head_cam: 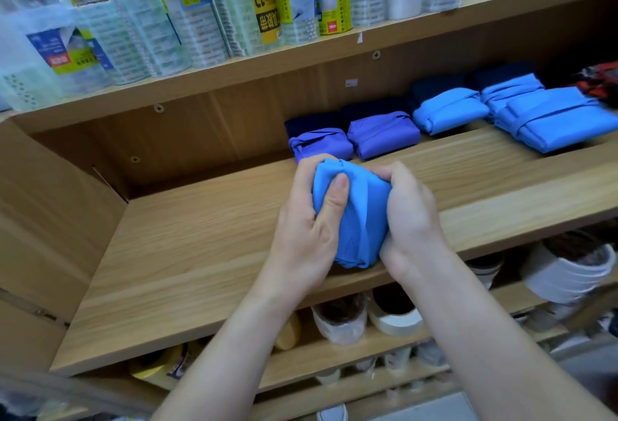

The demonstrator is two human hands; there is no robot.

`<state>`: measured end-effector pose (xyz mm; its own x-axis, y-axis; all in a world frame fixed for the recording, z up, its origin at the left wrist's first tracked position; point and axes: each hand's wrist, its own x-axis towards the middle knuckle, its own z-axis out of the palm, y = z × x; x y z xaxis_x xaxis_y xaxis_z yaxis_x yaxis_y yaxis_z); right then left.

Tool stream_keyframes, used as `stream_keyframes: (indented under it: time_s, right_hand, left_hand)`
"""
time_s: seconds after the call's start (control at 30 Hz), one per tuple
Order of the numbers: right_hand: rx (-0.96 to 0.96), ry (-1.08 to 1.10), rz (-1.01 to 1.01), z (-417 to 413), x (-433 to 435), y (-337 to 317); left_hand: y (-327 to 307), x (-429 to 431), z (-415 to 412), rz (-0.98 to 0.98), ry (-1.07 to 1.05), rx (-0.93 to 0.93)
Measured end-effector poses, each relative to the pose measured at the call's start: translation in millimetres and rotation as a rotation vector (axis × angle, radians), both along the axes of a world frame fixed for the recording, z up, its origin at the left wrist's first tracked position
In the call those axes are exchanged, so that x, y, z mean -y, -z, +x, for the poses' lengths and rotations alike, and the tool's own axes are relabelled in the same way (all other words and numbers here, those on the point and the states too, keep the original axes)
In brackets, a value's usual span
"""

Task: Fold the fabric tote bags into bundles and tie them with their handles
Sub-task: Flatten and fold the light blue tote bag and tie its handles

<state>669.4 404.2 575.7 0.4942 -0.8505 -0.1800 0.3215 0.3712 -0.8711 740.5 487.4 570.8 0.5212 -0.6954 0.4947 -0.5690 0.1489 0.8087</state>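
Blue tote bag bundle (354, 220): folded compact, held between both hands above the front half of the wooden shelf (200, 236). Cannot tell whether its lower end touches the board.

Left hand (307, 223): fingers curled round the bundle's left side, thumb pressed across the front face.

Right hand (413, 220): fingers clenched on the bundle's right side, knuckles up.

Further back on the same shelf, a row of tied bundles: 1 purple bundle (321, 148) just beyond the hands, a second purple bundle (384, 136) touching it, then light-blue bundles (448, 113) to the right. Navy fabric (434, 89) lies behind them.

Shelf above: wrapped packs of clear tape (187, 19). Shelf below: tape rolls (398, 317).
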Motion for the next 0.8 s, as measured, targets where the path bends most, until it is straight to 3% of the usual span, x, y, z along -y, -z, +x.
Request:
stream_keyframes:
  time_s: [0.17, 0.33, 0.43, 0.6, 0.8]
  right_hand:
    - [0.082, 0.153, -0.030, 1, -3, -1]
    - [0.042, 0.243, -0.110, -7, 4, 0]
    - [0.059, 0.237, -0.098, -17, 13, 5]
    - [-0.070, -0.056, -0.323, -58, 37, 13]
    - [-0.103, -0.448, -0.239, -111, 74, 0]
  left_hand:
    - [-4, 3, -5, 0.019, 0.048, 0.012]
    - [-22, -5, 11, 0.280, 0.278, -0.393]
    - [-29, -9, 16, 0.381, 0.353, -0.424]
    - [-23, 10, 20, 0.212, 0.220, -0.433]
    - [-23, 41, 4, 0.069, 0.454, -0.424]
